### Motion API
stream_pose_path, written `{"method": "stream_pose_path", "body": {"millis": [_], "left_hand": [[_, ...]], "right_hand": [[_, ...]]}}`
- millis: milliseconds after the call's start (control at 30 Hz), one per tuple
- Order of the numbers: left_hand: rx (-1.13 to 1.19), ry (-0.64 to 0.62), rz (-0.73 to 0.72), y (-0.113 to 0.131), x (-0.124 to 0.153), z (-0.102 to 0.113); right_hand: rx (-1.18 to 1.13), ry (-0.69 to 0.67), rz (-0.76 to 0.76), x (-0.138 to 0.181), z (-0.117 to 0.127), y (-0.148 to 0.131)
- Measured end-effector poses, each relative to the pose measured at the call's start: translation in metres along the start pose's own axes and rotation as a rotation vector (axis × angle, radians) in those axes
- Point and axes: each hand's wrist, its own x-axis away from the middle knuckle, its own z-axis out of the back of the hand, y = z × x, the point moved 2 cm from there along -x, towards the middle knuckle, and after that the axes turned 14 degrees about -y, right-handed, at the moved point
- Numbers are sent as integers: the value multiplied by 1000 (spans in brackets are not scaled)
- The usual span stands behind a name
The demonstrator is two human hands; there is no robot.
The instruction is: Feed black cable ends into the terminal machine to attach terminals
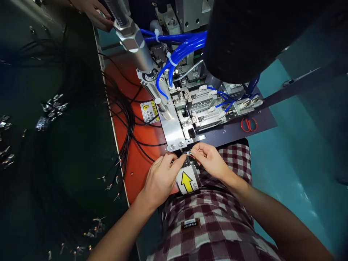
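Note:
My left hand (161, 177) and my right hand (209, 158) meet at the front edge of a small metal machine (187, 108). Both pinch the stripped end of a thin cable with coloured wires (189, 154), held just below the machine's silver base plate (174, 132). A label with a yellow arrow (187, 180) sits right under my hands. A bundle of black cables (122, 119) lies on the orange surface to my left.
Blue air hoses (179, 47) loop over the machine. A silver cylinder (136, 43) slants up to the back left, where another person's hand (95, 12) rests. Red scissors (248, 124) lie on the dark plate at right. Metal connectors (53, 107) are scattered on the dark left surface.

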Motion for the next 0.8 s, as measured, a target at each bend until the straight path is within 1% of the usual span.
{"method": "stream_pose_path", "body": {"millis": [167,433,567,700,800], "left_hand": [[2,-1,13,0,0,-1],[-29,0,18,2,0,-2],[-24,-3,23,2,0,-2],[-17,-8,36,2,1,-3],[-17,-3,34,3,0,-2]], "right_hand": [[-5,14,-23,0,-1,0],[22,26,-21,0,-2,0],[126,67,20,2,-3,3],[272,110,101,5,-3,5],[247,115,106,4,-5,6]]}}
